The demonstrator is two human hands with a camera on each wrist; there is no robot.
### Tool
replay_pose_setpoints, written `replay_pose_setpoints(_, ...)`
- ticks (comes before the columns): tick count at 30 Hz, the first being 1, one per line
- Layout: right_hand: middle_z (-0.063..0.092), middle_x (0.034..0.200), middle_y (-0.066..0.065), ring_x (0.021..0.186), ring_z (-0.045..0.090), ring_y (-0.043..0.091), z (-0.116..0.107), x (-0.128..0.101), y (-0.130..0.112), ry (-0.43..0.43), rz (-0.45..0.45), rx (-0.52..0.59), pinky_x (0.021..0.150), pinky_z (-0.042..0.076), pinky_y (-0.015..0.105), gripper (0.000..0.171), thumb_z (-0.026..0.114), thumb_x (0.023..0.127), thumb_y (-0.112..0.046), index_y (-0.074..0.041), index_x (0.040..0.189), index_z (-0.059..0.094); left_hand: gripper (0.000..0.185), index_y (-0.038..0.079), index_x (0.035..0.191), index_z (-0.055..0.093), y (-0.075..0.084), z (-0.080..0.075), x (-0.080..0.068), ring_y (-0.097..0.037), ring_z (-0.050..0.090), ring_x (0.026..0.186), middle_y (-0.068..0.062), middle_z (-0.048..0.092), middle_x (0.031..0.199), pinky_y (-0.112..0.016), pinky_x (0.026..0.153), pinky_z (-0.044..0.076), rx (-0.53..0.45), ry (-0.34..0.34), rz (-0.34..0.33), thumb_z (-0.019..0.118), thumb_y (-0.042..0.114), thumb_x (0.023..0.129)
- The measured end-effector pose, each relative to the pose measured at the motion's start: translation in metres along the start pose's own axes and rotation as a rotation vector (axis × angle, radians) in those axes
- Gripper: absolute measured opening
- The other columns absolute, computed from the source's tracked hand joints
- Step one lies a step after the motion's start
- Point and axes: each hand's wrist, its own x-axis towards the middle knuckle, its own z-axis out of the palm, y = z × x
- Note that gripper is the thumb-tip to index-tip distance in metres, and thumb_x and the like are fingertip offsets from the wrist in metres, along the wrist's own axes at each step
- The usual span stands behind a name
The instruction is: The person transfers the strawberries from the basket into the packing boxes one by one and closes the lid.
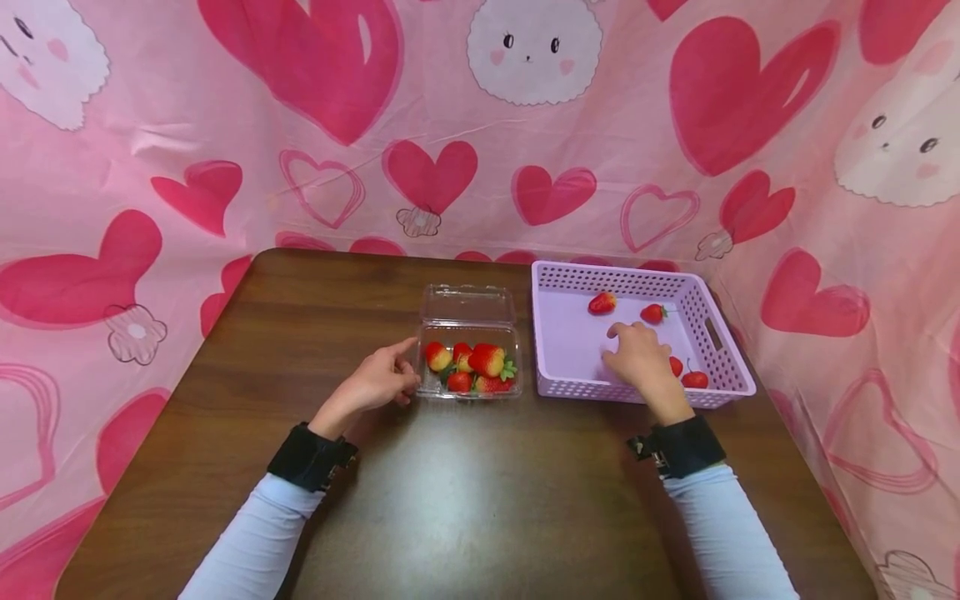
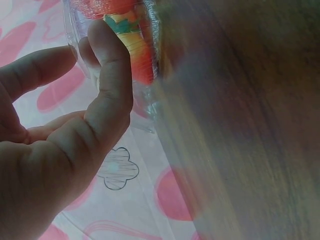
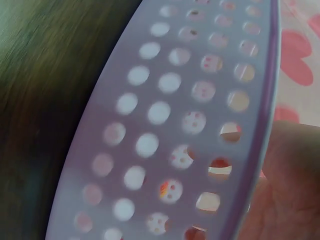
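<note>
While the left hand (image 1: 378,382) pinches the clear clamshell's (image 1: 468,360) left wall at frame centre, the right hand (image 1: 639,357) lies inside the lilac basket (image 1: 720,333), fingers loosely curled, grip unclear; nearest strawberry (image 1: 694,379) just right.

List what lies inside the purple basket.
In the purple basket: four strawberries partly or fully visible, and the right hand. Anything beneath that hand is hidden.
</note>
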Motion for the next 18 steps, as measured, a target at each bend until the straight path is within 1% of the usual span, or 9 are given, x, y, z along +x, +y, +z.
replay_pose_setpoints(8,0.050,0.134,0.039,0.124,0.045,0.058,-0.007,0.000,0.017,-0.048,0.059,-0.016,0.096,0.036,0.078,0.049,0.061,0.097,-0.023,0.007,0.136,0.057,0.074,0.000,0.165,0.026,-0.001,0.000,0.001,-0.026,0.061,0.071,-0.014,0.060,0.087,-0.042,0.076,0.062,0.001,-0.003,0.013,0.062,0.000,0.100)
replay_pose_setpoints(18,0.048,0.134,0.040,0.125,0.041,0.060,-0.012,0.000,0.030,-0.098,0.142,-0.021,0.100,0.033,0.079,0.054,0.059,0.096,-0.024,0.008,0.139,0.053,0.075,0.000,0.165,0.026,-0.002,0.000,0.001,-0.027,0.062,0.071,-0.014,0.060,0.087,-0.042,0.076,0.062,-0.001,0.000,0.009,0.063,0.000,0.100)
